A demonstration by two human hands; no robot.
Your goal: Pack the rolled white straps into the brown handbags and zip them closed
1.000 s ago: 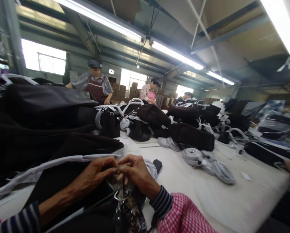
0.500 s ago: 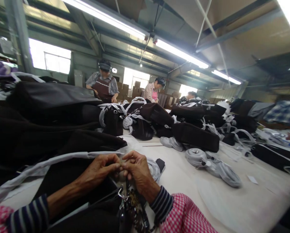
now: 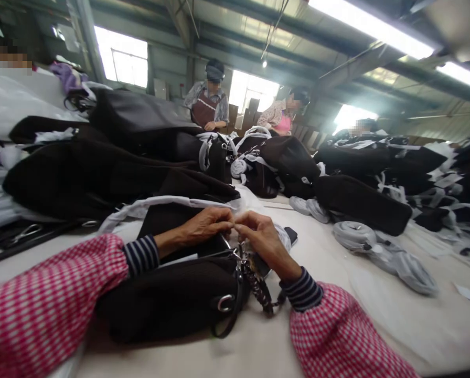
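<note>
A dark brown bag [image 3: 172, 299] lies on the white table [image 3: 376, 315] right in front of me, with a metal ring and a patterned strap [image 3: 258, 286] at its near end. My left hand [image 3: 205, 226] and my right hand [image 3: 260, 239] meet fingertip to fingertip just above the bag's top edge. Both are pinched on a small part there that is too small to make out. A silvery clasp [image 3: 238, 257] hangs right below my fingers.
Piles of dark bags [image 3: 101, 168] with grey wrapped handles cover the left and far side. Rolled grey wrapping [image 3: 384, 252] lies to the right. Three other people [image 3: 207, 102] work at the far end. A dark phone-like object [image 3: 290, 234] lies beyond my right hand.
The view has tilted down and swung left, so both sleeves and the whole near bag now show. My hands stay pinched together at the same spot on the bag.
</note>
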